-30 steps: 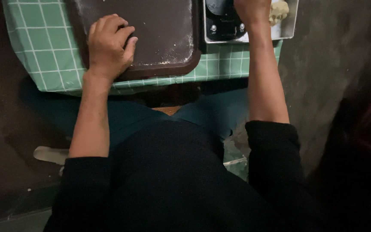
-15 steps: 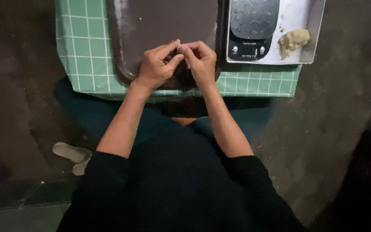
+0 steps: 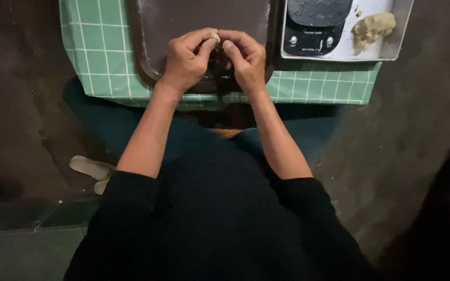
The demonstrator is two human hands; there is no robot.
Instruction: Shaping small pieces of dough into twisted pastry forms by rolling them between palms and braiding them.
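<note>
Two hands — left hand (image 3: 186, 61), right hand (image 3: 246, 60) — pinch one dough bit (image 3: 215, 37).

Dim overall; floor in deep shadow; focus fairly sharp

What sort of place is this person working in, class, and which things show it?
Probably a small home or workshop spot for preparing dough: a brown tray, a kitchen scale beside a dough lump, and a green checked cloth.

Black sleeves, maybe blue trousers.
</note>
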